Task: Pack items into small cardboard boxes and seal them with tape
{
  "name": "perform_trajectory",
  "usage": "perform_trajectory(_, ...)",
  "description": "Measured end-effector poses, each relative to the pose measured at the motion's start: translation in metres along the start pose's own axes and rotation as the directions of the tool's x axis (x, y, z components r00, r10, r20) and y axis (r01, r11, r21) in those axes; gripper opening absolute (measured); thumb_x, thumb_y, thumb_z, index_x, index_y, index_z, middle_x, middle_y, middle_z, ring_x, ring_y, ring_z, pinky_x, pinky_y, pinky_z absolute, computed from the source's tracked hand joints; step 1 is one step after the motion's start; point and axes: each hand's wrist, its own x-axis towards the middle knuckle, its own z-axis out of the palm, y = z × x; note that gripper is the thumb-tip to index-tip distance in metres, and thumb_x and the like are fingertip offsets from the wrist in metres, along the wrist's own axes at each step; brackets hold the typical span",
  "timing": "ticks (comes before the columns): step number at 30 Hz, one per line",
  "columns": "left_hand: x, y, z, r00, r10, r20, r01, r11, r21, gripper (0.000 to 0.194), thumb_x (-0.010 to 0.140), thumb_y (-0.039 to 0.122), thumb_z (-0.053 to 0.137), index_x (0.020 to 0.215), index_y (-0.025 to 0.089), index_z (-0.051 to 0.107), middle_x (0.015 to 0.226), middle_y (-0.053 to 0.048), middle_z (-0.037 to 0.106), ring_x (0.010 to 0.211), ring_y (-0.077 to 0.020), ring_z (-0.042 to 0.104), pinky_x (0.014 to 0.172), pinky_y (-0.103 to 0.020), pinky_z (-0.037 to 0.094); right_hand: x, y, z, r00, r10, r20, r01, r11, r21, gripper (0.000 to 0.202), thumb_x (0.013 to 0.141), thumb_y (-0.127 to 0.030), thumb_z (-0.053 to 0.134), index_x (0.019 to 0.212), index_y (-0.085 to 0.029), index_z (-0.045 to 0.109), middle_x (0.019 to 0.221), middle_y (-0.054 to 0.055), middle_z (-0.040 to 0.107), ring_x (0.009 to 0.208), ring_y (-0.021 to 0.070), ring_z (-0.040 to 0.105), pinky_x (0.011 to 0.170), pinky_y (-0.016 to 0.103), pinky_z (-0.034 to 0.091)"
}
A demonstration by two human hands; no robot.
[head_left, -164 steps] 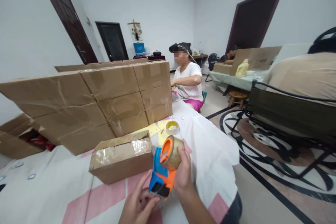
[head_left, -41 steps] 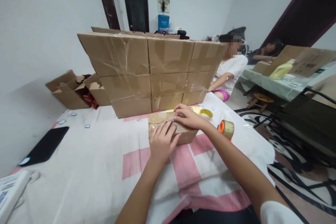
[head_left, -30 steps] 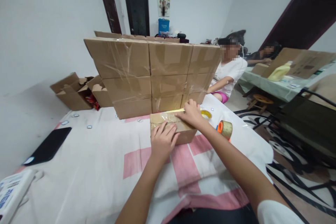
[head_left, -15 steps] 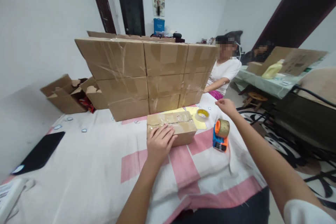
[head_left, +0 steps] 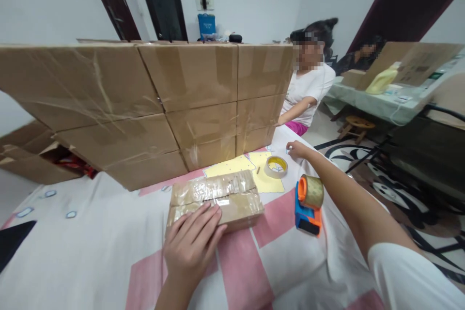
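Note:
A small cardboard box (head_left: 232, 208), its top covered in shiny clear tape, lies on the cloth before me. My left hand (head_left: 194, 237) rests flat on its near left side, fingers stretched out over the edge. To the right, my right hand (head_left: 298, 149) hovers above the cloth with its fingers loosely bent and apart, holding nothing that I can see. Just below and left of it is a roll of tape (head_left: 276, 167) with a yellow core. A blue and orange tape dispenser (head_left: 308, 206), loaded with a brown roll, lies under my right forearm.
A wall of stacked, taped cardboard boxes (head_left: 203, 77) stands behind the small box. Open cartons (head_left: 32, 155) are at the left, near a dark flat object (head_left: 14, 242). A person in white (head_left: 308, 92) sits beyond the stack. A wooden stool (head_left: 356, 126) stands at right.
My view has moved closer to the stack and swung right. My right hand has come nearer the tape roll, its fingers loosening. The left hand stays on the box.

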Motion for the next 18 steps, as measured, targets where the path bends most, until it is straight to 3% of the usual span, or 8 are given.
perform_trajectory(3, 0.0, -0.002, 0.0, 1.0, 0.002, 0.005, -0.002, 1.0, 0.006, 0.025, 0.085, 0.022, 0.074, 0.11, 0.022, 0.071, 0.106, 0.0, 0.08, 0.102, -0.0222, 0.075, 0.085, -0.034, 0.046, 0.005, -0.009, -0.008, 0.998, 0.021, 0.058, -0.026, 0.996, 0.09, 0.028, 0.092, -0.038, 0.066, 0.079, -0.013, 0.067, 0.073, 0.004, 0.065, 0.065, 0.0133, 0.058, 0.068, 0.03, 0.05)
perform_trajectory(5, 0.0, -0.005, -0.002, 1.0, -0.005, 0.014, 0.005, 1.0, -0.009, 0.025, 0.084, 0.021, 0.075, 0.109, 0.022, 0.071, 0.105, 0.0, 0.08, 0.101, -0.0223, 0.075, 0.085, -0.034, 0.046, -0.003, -0.025, -0.023, 0.999, 0.023, 0.041, -0.029, 0.987, 0.161, 0.03, 0.088, -0.041, 0.066, 0.074, -0.015, 0.065, 0.065, 0.002, 0.06, 0.062, 0.0141, 0.053, 0.065, 0.03, 0.046)
perform_trajectory(7, -0.002, -0.011, -0.006, 1.0, -0.01, 0.029, 0.011, 0.999, -0.048, 0.024, 0.083, 0.021, 0.075, 0.107, 0.023, 0.072, 0.103, 0.0, 0.08, 0.1, -0.0226, 0.075, 0.084, -0.035, 0.046, -0.031, -0.051, -0.041, 0.999, -0.036, 0.038, 0.022, 0.947, 0.319, 0.03, 0.086, -0.047, 0.066, 0.082, -0.018, 0.065, 0.07, 0.001, 0.06, 0.064, 0.015, 0.054, 0.064, 0.03, 0.045)
perform_trajectory(10, -0.008, -0.022, -0.013, 0.999, -0.042, 0.022, 0.045, 0.987, -0.154, 0.018, 0.084, 0.018, 0.071, 0.101, 0.025, 0.073, 0.099, 0.0, 0.081, 0.098, -0.0233, 0.075, 0.085, -0.036, 0.046, -0.108, -0.101, -0.055, 0.951, -0.296, 0.09, 0.154, 0.704, 0.693, 0.028, 0.081, -0.048, 0.074, 0.084, -0.021, 0.066, 0.085, 0.003, 0.062, 0.079, 0.0181, 0.058, 0.074, 0.032, 0.047)
perform_trajectory(12, -0.011, -0.028, -0.016, 0.997, -0.081, 0.004, 0.08, 0.975, -0.209, 0.016, 0.086, 0.017, 0.067, 0.097, 0.026, 0.074, 0.097, -0.001, 0.081, 0.097, -0.0235, 0.076, 0.086, -0.037, 0.045, -0.165, -0.13, -0.047, 0.894, -0.411, 0.177, 0.133, 0.622, 0.772, 0.026, 0.085, -0.046, 0.073, 0.078, -0.022, 0.066, 0.087, 0.004, 0.061, 0.085, 0.0193, 0.058, 0.079, 0.034, 0.047)
perform_trajectory(14, -0.014, -0.03, -0.017, 0.995, -0.096, 0.008, 0.095, 0.968, -0.23, 0.016, 0.087, 0.017, 0.065, 0.097, 0.026, 0.074, 0.097, -0.002, 0.081, 0.096, -0.0235, 0.076, 0.086, -0.037, 0.045, -0.211, -0.146, -0.027, 0.871, -0.425, 0.245, 0.044, 0.565, 0.824, 0.028, 0.086, -0.047, 0.072, 0.078, -0.021, 0.065, 0.089, 0.004, 0.059, 0.086, 0.0193, 0.058, 0.078, 0.033, 0.047)
perform_trajectory(16, -0.016, -0.03, -0.016, 0.996, -0.083, 0.018, 0.085, 0.968, -0.236, 0.017, 0.086, 0.017, 0.064, 0.097, 0.026, 0.074, 0.097, -0.002, 0.081, 0.096, -0.0235, 0.076, 0.086, -0.037, 0.045, -0.236, -0.147, -0.001, 0.855, -0.421, 0.304, -0.034, 0.538, 0.842, 0.03, 0.085, -0.05, 0.072, 0.079, -0.021, 0.065, 0.089, 0.004, 0.058, 0.083, 0.0182, 0.056, 0.075, 0.032, 0.045)
perform_trajectory(18, -0.016, -0.029, -0.015, 0.998, -0.068, 0.001, 0.067, 0.968, -0.24, 0.017, 0.086, 0.017, 0.064, 0.096, 0.026, 0.075, 0.096, -0.003, 0.081, 0.095, -0.0232, 0.076, 0.087, -0.037, 0.045, -0.243, -0.14, 0.023, 0.845, -0.428, 0.32, -0.053, 0.529, 0.847, 0.033, 0.083, -0.052, 0.073, 0.08, -0.02, 0.065, 0.089, 0.003, 0.058, 0.081, 0.0173, 0.055, 0.074, 0.031, 0.044)
